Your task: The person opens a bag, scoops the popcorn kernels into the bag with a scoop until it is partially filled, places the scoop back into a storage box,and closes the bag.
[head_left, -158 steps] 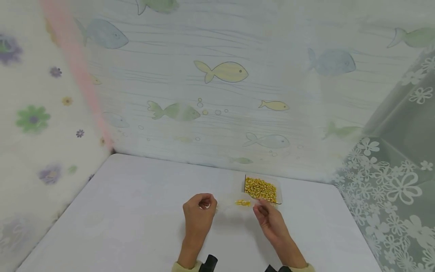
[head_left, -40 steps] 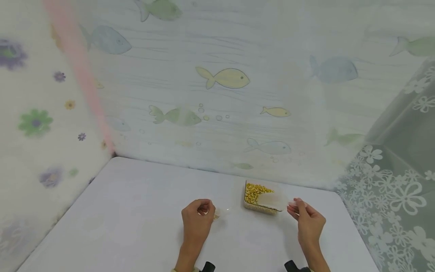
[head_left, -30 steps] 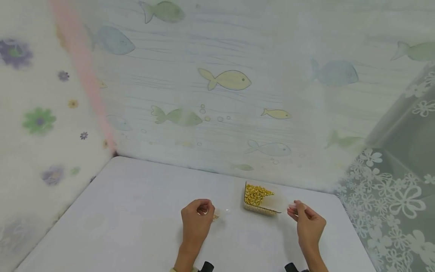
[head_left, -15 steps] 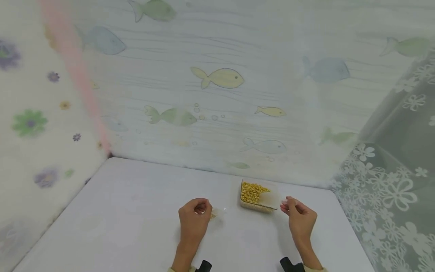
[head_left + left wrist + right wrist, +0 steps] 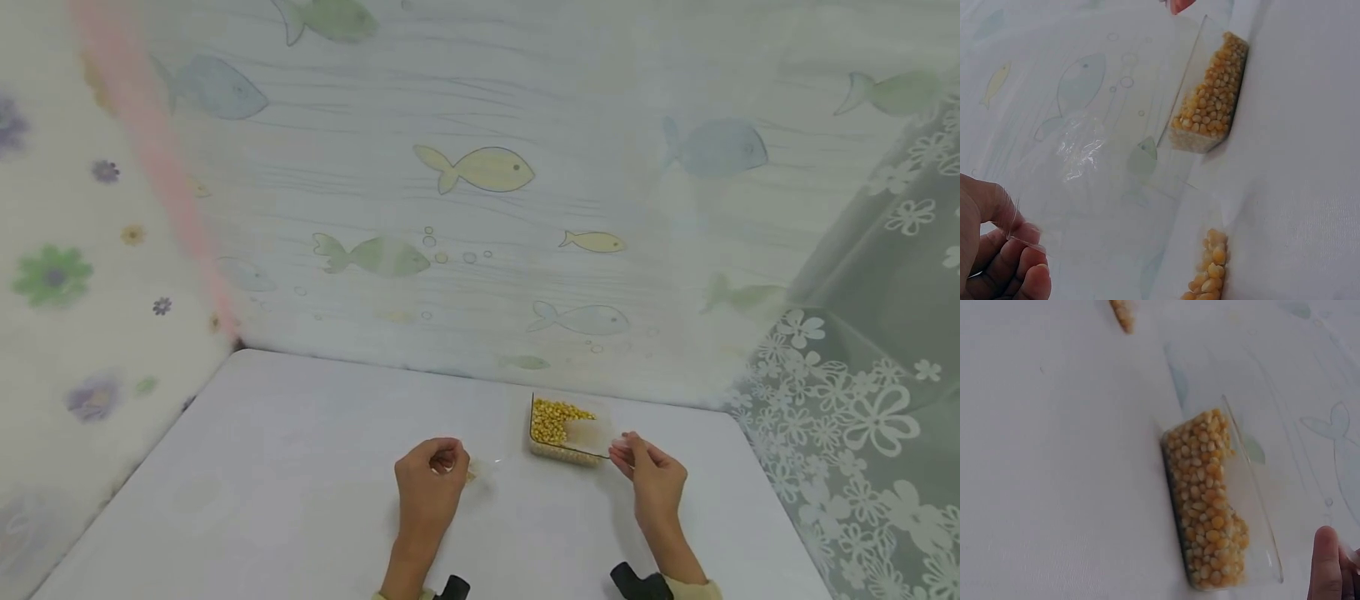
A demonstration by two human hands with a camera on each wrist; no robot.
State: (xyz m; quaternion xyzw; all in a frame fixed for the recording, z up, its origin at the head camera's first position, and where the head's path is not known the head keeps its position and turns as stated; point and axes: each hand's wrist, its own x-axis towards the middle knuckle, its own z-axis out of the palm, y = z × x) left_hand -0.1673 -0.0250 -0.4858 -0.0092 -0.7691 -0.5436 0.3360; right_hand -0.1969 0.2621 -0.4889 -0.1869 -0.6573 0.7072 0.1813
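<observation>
In the head view, my left hand [image 5: 431, 483] pinches the top of a clear plastic bag [image 5: 1085, 150]. Corn kernels [image 5: 1209, 272] lie at the bag's bottom, just above or on the table; I cannot tell which. To the right, my right hand [image 5: 654, 479] pinches the handle of a translucent white scoop [image 5: 588, 432]. Its blade dips into a clear rectangular box [image 5: 562, 455] of yellow corn kernels [image 5: 551, 421]. In the right wrist view, kernels are heaped at the box's near side, and only the right fingers [image 5: 1327, 565] show at the corner.
The box stands near the back edge of a white table [image 5: 300, 450]. Behind it hangs a fish-print curtain [image 5: 495, 275]. A flower-print sheet [image 5: 60, 400] closes off the left side, and a flowered translucent sheet [image 5: 847, 400] hangs at the right.
The scoop, earlier carrying kernels between both hands, has moved right into the box. Over the last second my right hand shifts slightly left with it. The left hand stays nearly still.
</observation>
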